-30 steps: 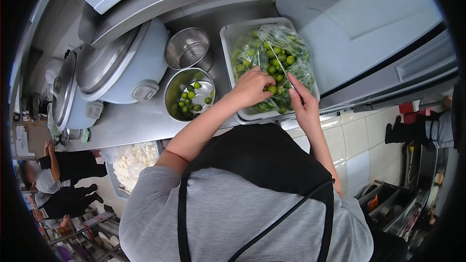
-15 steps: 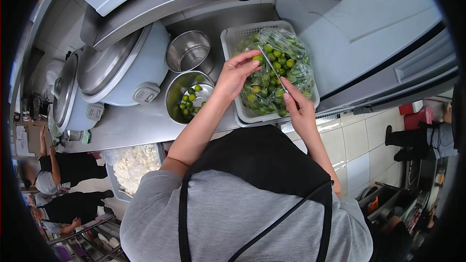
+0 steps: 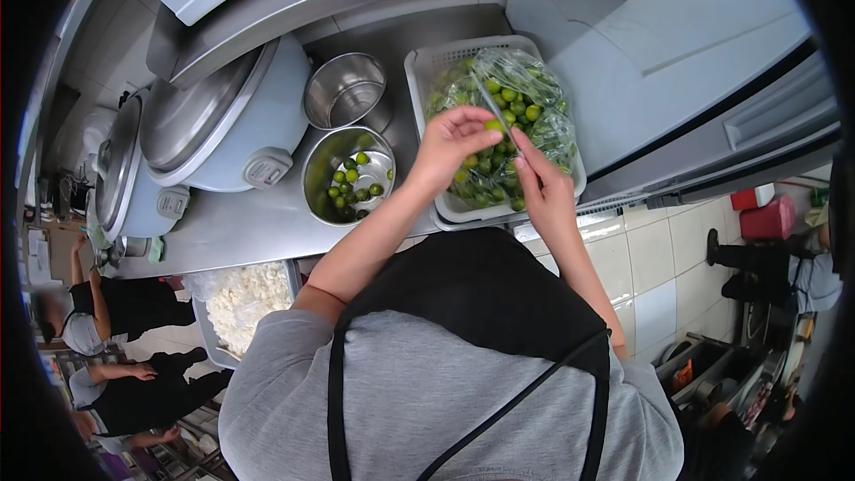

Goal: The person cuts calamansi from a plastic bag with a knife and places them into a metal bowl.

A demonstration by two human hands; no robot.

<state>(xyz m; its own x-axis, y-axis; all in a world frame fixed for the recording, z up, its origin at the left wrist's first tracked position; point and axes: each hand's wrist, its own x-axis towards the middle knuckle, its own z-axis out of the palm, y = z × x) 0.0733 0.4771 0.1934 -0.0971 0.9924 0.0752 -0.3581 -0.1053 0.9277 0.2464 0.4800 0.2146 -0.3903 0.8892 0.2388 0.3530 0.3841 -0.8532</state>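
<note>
Between its thumb and fingers my left hand holds a small green lime, above a white basket. My right hand is closed round a thin knife, whose blade points up and left, close against the held lime. Several green limes lie in a clear plastic bag in the basket. To the left, a steel pot has several limes at its bottom. Whether the held lime is cut cannot be seen.
An empty steel pot stands behind the lime pot. Two large rice cookers are at the left of the steel counter. A tub of white food sits below. Other people stand at the left and right edges.
My left hand went from the bagged limes up and left with a lime, then moved right to the knife blade. My right hand shifted only slightly. People in the background moved.
</note>
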